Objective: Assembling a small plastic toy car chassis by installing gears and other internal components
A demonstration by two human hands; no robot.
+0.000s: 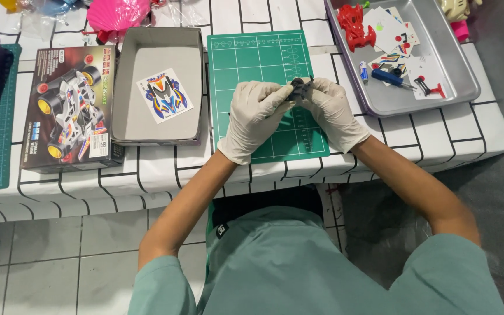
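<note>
Over the green cutting mat [263,64], left hand [256,116] and right hand [331,111], both gloved, pinch a small black part [298,88] mid-assembly; the next move likely needs careful alignment.

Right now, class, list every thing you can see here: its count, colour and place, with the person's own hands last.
small part: one, black, held over the mat
cutting mat: one, green, table centre
open box: one, grey, left of the mat
sticker sheet: one, multicoloured, inside the open box
box lid: one, dark with a toy car picture, far left
metal tray: one, silver, right
red part: one, in the tray
screwdriver: one, blue, in the tray
left hand: white glove, gripping the small part
right hand: white glove, gripping the small part
</note>
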